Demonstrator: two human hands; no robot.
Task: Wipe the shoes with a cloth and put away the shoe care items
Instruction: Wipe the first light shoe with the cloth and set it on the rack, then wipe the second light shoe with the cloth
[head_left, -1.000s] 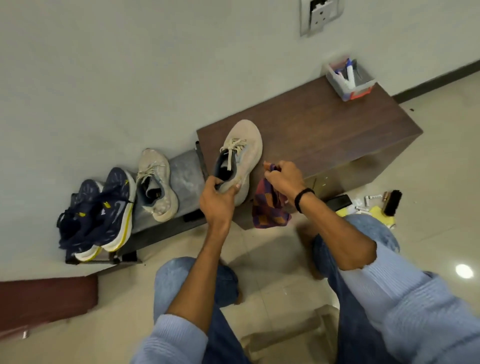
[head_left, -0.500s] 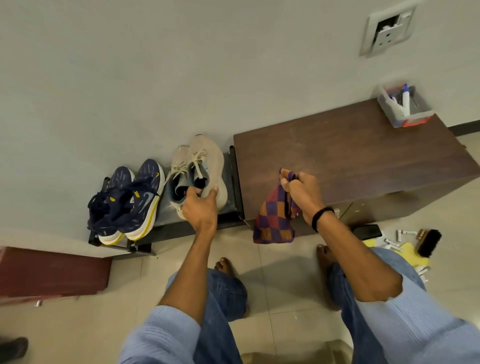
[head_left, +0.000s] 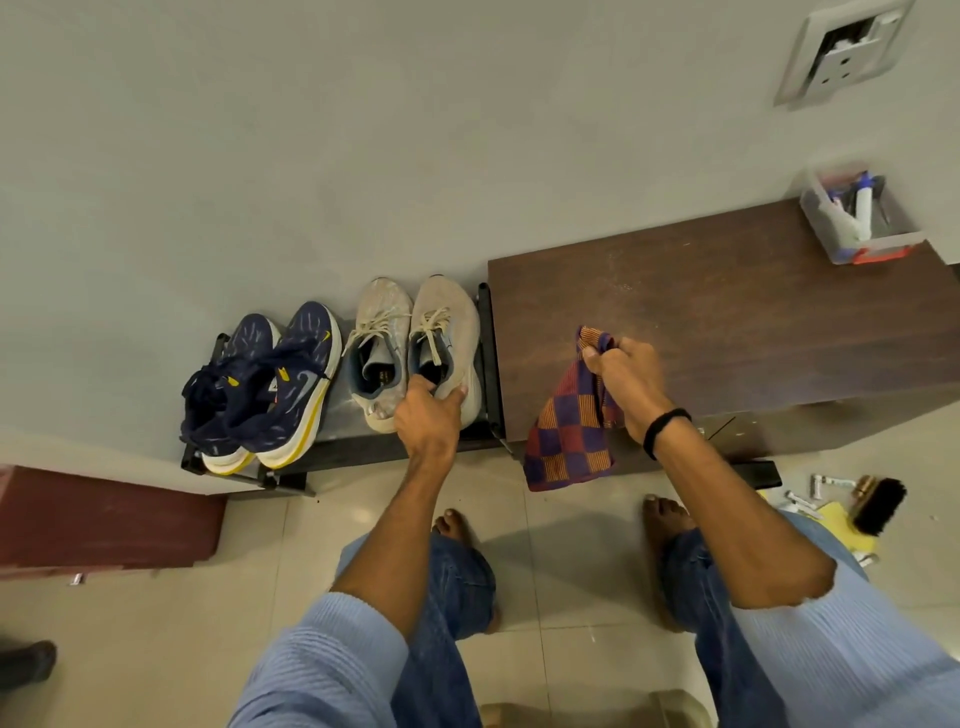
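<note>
E1: Pale grey wall is running behind everything, beige tiled floor (head_left: 571, 649) is taking up the foreground. Dark brown wooden worktop (head_left: 727, 322) is sitting against the wall, with a low black metal shoe rack (head_left: 491, 364) butting up to its left end.

E2: Where's the shoe being worked on?

E1: Beige knit sneaker (head_left: 452, 332) is sitting on the rack, touching its mate (head_left: 382, 332). Left hand (head_left: 426, 415) is gripping its heel, with fingers (head_left: 423, 383) curling into the collar and the thumb pressing outside. Right hand (head_left: 623, 382) is pinching the top corner of a purple-and-orange checked cloth (head_left: 569, 436), which is hanging free in front of the worktop edge and touching no shoe.

E2: Progress?

E1: I'm judging mid-task. Can't tell whether this sneaker is going down or coming up. Its mate is looking scuffed at the toe. Navy running shoes with yellow-white soles (head_left: 280, 384) are waiting at the rack's left end; wiped or not, can't tell.

E2: Put-away?

E1: Not started, I'd say. Black bristle brush (head_left: 878, 506), a yellow rag (head_left: 841, 525) and small white tubes (head_left: 826, 483) are lying on the floor to the right. Clear plastic box (head_left: 898, 240) on the worktop's far corner is already holding some tubes, so it's likely the destination.
</note>
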